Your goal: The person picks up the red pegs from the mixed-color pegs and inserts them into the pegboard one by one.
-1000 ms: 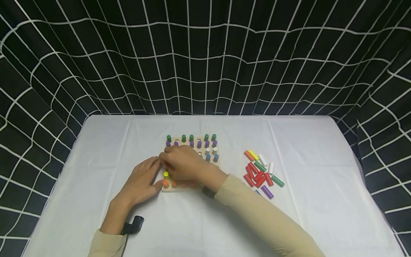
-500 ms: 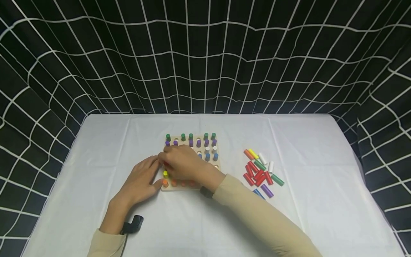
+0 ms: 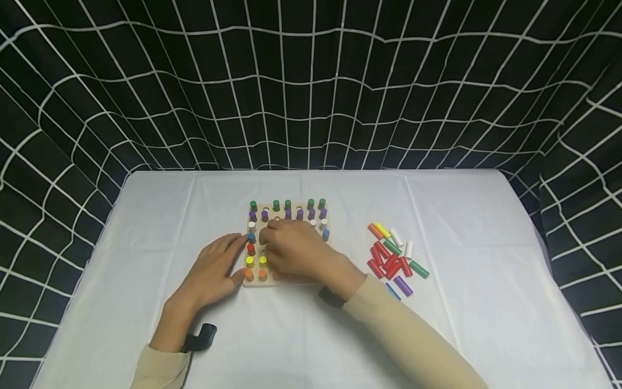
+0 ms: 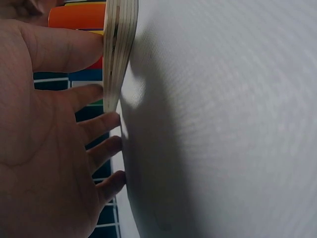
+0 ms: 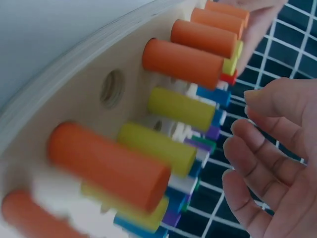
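A wooden pegboard (image 3: 257, 285) lies on the table, holding coloured rows of upright pegs. My left hand (image 3: 206, 278) rests on the cloth with its thumb and index fingertip against the board's left edge. The left wrist view shows the fingers of this hand (image 4: 44, 129) spread straight. My right hand (image 3: 298, 248) is over the middle of the board, hiding several pegs. In the right wrist view, this hand (image 5: 290, 183) has loosely bent fingers with nothing between them. A red peg (image 3: 250, 249) stands in the left column, between a blue peg (image 3: 251, 237) and a yellow peg (image 3: 250, 262).
Right of the board lies a loose pile of pegs: mostly red pegs (image 3: 390, 262), with a purple peg (image 3: 403, 286), a green peg (image 3: 419, 269), white, yellow, orange and blue ones. An unfilled hole (image 5: 112, 88) shows between orange pegs (image 5: 183, 60). Dark gridded curtains (image 3: 291, 81) surround the table.
My right hand has moved rightward off the board's left column, uncovering the standing red peg and the blue and white pegs behind it. My left hand has stayed at the edge.
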The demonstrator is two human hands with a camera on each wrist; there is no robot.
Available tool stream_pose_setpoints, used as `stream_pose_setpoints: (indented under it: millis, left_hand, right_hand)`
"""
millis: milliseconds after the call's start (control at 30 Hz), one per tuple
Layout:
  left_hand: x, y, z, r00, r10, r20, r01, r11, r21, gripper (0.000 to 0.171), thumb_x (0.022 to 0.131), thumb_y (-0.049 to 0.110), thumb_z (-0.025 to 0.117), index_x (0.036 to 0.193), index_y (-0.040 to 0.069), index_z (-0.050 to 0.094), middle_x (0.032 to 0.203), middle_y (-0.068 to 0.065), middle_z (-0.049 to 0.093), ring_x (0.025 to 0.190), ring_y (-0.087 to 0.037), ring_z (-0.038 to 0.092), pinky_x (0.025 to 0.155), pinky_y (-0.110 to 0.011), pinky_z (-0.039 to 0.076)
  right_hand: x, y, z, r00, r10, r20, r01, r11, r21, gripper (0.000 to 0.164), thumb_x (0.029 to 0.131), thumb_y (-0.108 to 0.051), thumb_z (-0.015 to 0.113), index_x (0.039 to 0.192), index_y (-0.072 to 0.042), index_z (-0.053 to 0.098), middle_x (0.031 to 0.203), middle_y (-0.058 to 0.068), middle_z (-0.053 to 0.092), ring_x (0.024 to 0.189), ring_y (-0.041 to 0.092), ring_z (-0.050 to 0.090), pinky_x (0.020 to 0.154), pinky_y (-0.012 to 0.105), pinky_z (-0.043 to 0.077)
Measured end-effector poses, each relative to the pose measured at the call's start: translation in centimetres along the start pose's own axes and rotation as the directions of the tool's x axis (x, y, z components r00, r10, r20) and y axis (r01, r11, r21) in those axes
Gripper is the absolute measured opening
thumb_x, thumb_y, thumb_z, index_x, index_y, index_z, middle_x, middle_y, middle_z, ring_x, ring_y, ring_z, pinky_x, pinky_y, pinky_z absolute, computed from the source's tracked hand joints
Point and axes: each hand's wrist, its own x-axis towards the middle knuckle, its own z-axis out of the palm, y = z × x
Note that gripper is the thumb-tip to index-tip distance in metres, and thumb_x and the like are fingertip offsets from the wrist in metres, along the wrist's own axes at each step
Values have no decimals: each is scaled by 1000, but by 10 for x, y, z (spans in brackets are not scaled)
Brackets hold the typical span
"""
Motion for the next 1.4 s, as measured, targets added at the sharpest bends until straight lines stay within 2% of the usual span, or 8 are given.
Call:
stream_pose_setpoints:
  millis: [300, 567, 700, 767, 933, 1000, 1167, 1400]
  left_hand:
    - [0, 1, 3, 999, -32, 11, 32, 999, -16, 76, 97, 31, 64, 166, 15, 36, 169, -16, 40, 160, -41, 33, 132, -63, 26]
    - [0, 2, 1, 999, -33, 8, 33, 999, -26, 75, 98, 31, 63, 166, 14, 36, 169, -17, 40, 160, -41, 32, 132, -64, 26]
    - [0, 3, 0, 999, -38, 7, 38, 999, -23, 75, 98, 31, 63, 166, 14, 36, 169, -17, 40, 160, -41, 33, 132, -64, 26]
    - [0, 3, 0, 999, -39, 8, 40, 999, -25, 75, 98, 31, 63, 166, 14, 36, 169, -16, 39, 160, -41, 32, 132, -63, 25]
    - [-1, 3, 1, 999, -38, 9, 39, 999, -35, 75, 97, 32, 63, 166, 14, 37, 169, -16, 40, 160, -40, 32, 132, -63, 25]
    - [-1, 3, 1, 999, -35, 10, 35, 999, -35, 75, 97, 32, 63, 166, 14, 37, 169, -16, 40, 160, -40, 32, 133, -63, 25]
    - [1, 3, 1, 999, -34, 18, 35, 999, -27, 75, 98, 32, 62, 166, 15, 35, 170, -16, 38, 161, -40, 31, 133, -62, 24]
    - [-1, 3, 1, 998, -50, 28, 51, 998, -28, 76, 98, 33, 62, 166, 15, 35, 170, -16, 38, 161, -41, 31, 133, -63, 23]
  right_hand:
    - [-49, 21, -18, 984, 168, -66, -163, 984, 76, 23, 96, -21, 69, 115, -15, 80, 111, 0, 77, 101, 20, 74, 87, 40, 63]
    - [-98, 55, -22, 948, 276, -160, -266, 961, 80, 21, 94, -20, 70, 112, -13, 79, 107, 1, 78, 92, 19, 73, 75, 40, 61]
    - [-119, 68, -23, 929, 327, -176, -322, 945, 58, 20, 93, -17, 71, 112, -13, 78, 103, 2, 77, 92, 21, 74, 72, 41, 62]
    - [-129, 72, -23, 922, 341, -182, -337, 940, 50, 20, 92, -15, 70, 110, -12, 78, 93, 1, 75, 100, 25, 76, 69, 40, 59]
    - [-153, 80, -18, 909, 382, -169, -383, 923, 27, 12, 91, -14, 72, 101, -12, 78, 75, -3, 64, 80, 17, 67, 59, 31, 47]
    - [-163, 82, -14, 900, 406, -161, -408, 913, 22, 7, 91, -15, 74, 97, -13, 77, 79, -4, 66, 70, 11, 54, 58, 29, 46]
    - [-176, 84, -9, 882, 450, -142, -450, 892, 33, 9, 89, -18, 80, 96, -12, 78, 81, -2, 70, 69, 9, 54, 59, 30, 48]
    - [-183, 83, -2, 875, 463, -141, -466, 885, 12, 13, 85, -17, 84, 92, -10, 76, 74, -3, 61, 63, 10, 47, 54, 27, 40]
